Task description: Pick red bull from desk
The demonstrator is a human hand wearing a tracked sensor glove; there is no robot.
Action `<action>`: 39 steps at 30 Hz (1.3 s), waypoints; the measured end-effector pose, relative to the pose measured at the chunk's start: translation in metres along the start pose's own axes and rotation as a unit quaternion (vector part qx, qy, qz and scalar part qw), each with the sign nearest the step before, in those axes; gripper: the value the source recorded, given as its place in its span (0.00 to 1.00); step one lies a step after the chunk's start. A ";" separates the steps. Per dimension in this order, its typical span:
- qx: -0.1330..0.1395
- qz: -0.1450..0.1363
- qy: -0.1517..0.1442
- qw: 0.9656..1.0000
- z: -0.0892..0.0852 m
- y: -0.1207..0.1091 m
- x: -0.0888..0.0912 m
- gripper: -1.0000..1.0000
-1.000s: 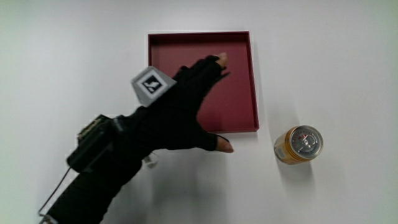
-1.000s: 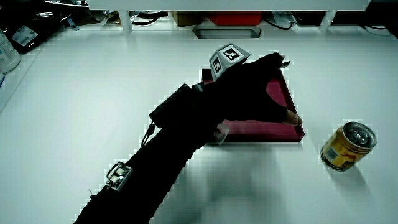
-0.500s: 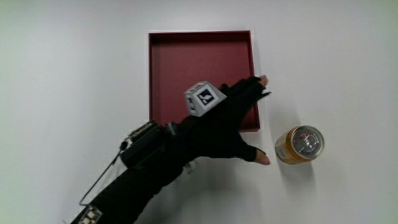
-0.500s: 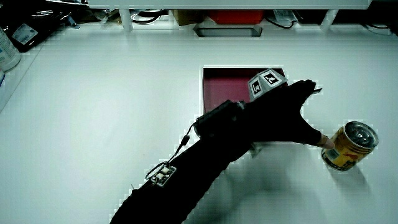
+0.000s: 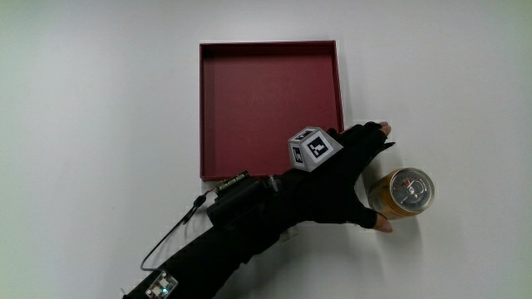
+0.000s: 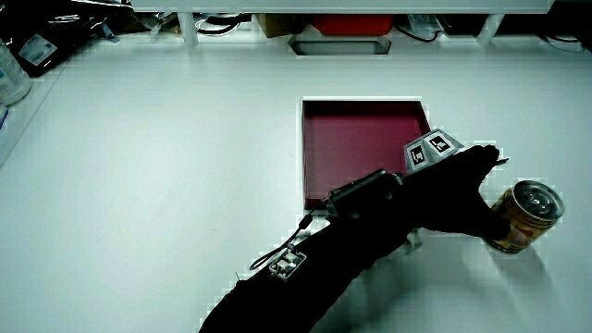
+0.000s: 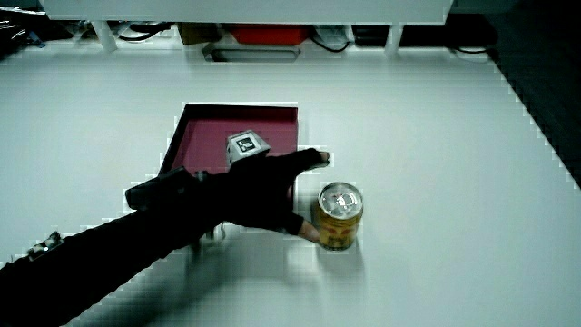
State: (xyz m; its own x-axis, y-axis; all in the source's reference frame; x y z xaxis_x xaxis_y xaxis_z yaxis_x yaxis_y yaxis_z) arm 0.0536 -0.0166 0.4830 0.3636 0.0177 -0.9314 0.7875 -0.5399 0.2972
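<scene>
Gold can [image 5: 402, 193], upright on table [image 5: 100, 116], just beside hand [image 5: 345, 178]; thumb touches its base, spread fingers [image 5: 374, 134] open around it, not closed. Red tray [image 5: 268, 104] partly under forearm [image 5: 241, 232], near can.

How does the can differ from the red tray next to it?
The can is a gold-sided cylinder standing upright with a silver top; the red tray is square, shallow and lies flat. The hand is spread against the can, while the tray holds nothing. Both rest on the white table.
</scene>
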 end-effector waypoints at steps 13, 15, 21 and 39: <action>0.034 -0.030 0.026 0.999 -0.005 0.001 0.008 0.61; 0.035 -0.022 0.030 0.999 -0.003 -0.001 0.012 0.65; 0.035 -0.026 0.043 0.998 -0.007 0.002 0.014 0.78; 0.080 -0.044 0.066 0.994 -0.015 -0.007 0.018 1.00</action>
State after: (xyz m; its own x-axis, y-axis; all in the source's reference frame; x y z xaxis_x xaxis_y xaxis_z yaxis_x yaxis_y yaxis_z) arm 0.0625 0.0004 0.4675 0.3682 0.1754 -0.9131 0.7341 -0.6575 0.1697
